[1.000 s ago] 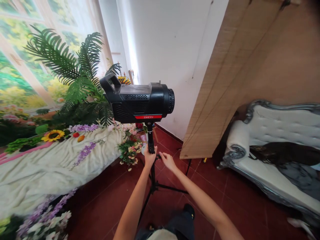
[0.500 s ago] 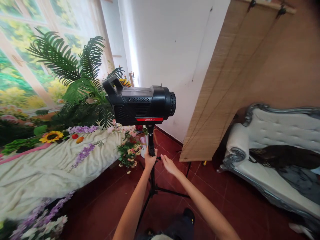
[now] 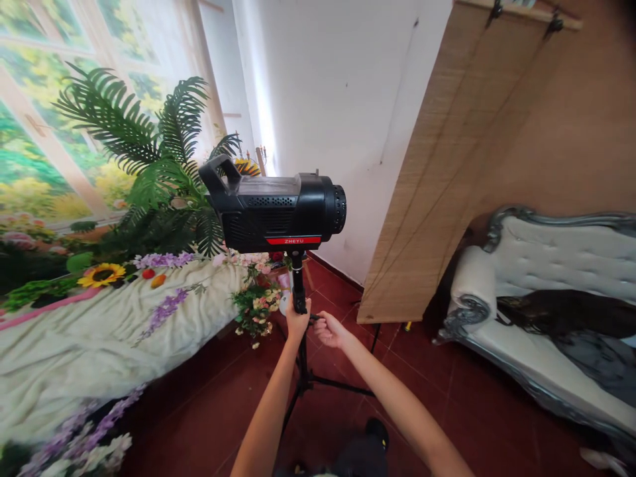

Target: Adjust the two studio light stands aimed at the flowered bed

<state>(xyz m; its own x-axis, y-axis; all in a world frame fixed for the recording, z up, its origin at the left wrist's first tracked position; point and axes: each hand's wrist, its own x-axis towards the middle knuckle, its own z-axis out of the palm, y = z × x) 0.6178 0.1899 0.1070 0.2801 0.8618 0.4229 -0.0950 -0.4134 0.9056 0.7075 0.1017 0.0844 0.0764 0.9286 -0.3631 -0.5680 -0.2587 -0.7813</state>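
A black studio light (image 3: 273, 215) with a red label stripe is mounted on top of a black light stand (image 3: 304, 377). Its rear handle points left and its round front faces right. My left hand (image 3: 297, 323) is wrapped round the stand's pole just below the light. Close on the right of the pole, my right hand (image 3: 328, 329) has its fingers curled at a small black knob (image 3: 314, 318) on the stand, partly covered by the fingers. The stand's legs spread over the red tiled floor below my hands.
To the left, a bench draped in cream cloth (image 3: 193, 331) carries artificial flowers, with a palm plant (image 3: 149, 146) behind. A bamboo blind (image 3: 422, 199) hangs at the right of the white wall. A tufted sofa (image 3: 546, 265) with dark fabric on it stands at far right.
My right hand has turned over at the knob, its straighter fingers now curled. The light sits very slightly further left and lower in view. My left hand keeps its hold on the pole.
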